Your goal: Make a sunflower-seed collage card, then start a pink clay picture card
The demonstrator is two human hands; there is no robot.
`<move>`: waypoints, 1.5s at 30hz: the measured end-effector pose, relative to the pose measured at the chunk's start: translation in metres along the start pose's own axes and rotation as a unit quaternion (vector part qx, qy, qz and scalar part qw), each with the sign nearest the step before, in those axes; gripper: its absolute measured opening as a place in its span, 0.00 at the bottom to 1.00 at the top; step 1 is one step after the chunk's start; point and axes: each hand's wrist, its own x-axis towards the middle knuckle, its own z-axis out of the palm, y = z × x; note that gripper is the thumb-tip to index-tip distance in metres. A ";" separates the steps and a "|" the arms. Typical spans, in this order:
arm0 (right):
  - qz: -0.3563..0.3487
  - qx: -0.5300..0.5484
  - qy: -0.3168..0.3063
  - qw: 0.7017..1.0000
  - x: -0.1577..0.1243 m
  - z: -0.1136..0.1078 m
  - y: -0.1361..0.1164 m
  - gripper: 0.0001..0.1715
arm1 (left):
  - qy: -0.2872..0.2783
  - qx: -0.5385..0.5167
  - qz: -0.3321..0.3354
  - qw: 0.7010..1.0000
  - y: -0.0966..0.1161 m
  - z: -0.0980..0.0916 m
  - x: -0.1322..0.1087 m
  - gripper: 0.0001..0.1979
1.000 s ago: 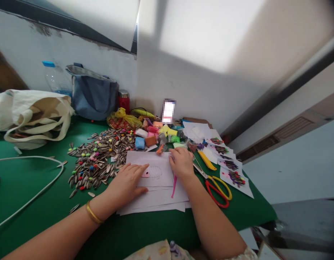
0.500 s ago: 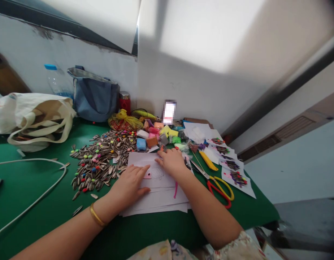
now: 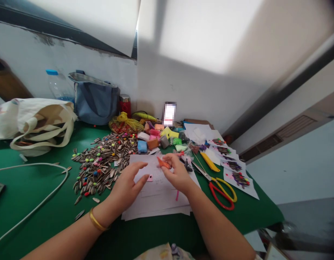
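Note:
My right hand [image 3: 178, 175] pinches a small orange packet [image 3: 164, 164], which looks like wrapped modelling clay, above the white paper sheets [image 3: 161, 206]. My left hand [image 3: 130, 185] hovers over the left side of the paper, thumb and fingers apart, holding nothing. Between the hands, a pink piece with a black dot [image 3: 150, 178] lies on the top sheet beside a faint line drawing, partly hidden by my right hand. A thin pink stick [image 3: 177, 195] rests on the paper below my right wrist.
Striped sunflower seeds [image 3: 107, 159] with coloured bits are heaped at left. Clay packets [image 3: 152, 143] lie behind the paper. Scissors [image 3: 223, 195], a yellow cutter [image 3: 210, 161] and seed-decorated cards [image 3: 239, 178] sit at right. A white cable [image 3: 47, 195] curves across the green table.
My right hand has drawn back from the paper's far edge and lifted, now with the orange packet in it. My left hand has risen off the paper and its fingers have spread.

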 end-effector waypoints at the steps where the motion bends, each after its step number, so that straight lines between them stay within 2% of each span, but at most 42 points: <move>1: 0.000 0.021 -0.021 1.000 -0.003 0.003 -0.002 0.16 | 0.009 -0.054 -0.027 0.998 0.001 -0.001 0.001 0.17; 5: -0.014 -0.001 -0.062 0.998 -0.008 0.008 -0.008 0.13 | 0.026 -0.223 -0.111 0.968 0.002 0.000 0.003 0.13; 13: -0.051 0.002 -0.046 0.998 -0.007 0.006 -0.002 0.13 | 0.014 -0.361 -0.205 0.910 0.015 0.001 0.006 0.12; 18: -0.060 0.006 -0.057 0.997 -0.008 0.002 -0.005 0.11 | 0.015 -0.330 -0.209 0.920 0.015 0.000 0.005 0.10; 21: -0.041 0.027 -0.039 0.998 -0.010 0.002 -0.003 0.13 | 0.030 -0.301 -0.212 0.929 0.012 0.000 0.005 0.09; 23: -0.025 0.048 -0.029 0.998 -0.011 0.003 0.000 0.13 | 0.034 -0.279 -0.214 0.936 0.010 -0.001 0.005 0.10; 29: -0.016 0.098 -0.047 0.994 -0.012 0.006 0.008 0.14 | 0.021 -0.207 -0.191 0.959 0.007 -0.003 0.006 0.15; 35: -0.066 0.031 -0.051 0.996 -0.008 0.002 0.002 0.13 | -0.064 -0.258 -0.216 0.939 0.008 -0.003 0.005 0.17; 38: -0.088 0.022 -0.065 0.994 -0.006 -0.001 -0.001 0.12 | -0.067 -0.281 -0.223 0.931 0.007 -0.001 0.005 0.15; 40: -0.090 0.030 -0.073 0.993 -0.005 -0.001 0.000 0.15 | -0.057 -0.285 -0.216 0.932 0.006 -0.001 0.005 0.15; 43: -0.080 0.044 -0.093 0.991 -0.007 0.001 0.004 0.29 | -0.059 -0.283 -0.208 0.934 0.006 -0.002 0.007 0.18; 45: -0.070 0.047 -0.095 0.992 -0.009 0.003 0.007 0.34 | -0.063 -0.290 -0.208 0.932 0.007 -0.003 0.008 0.19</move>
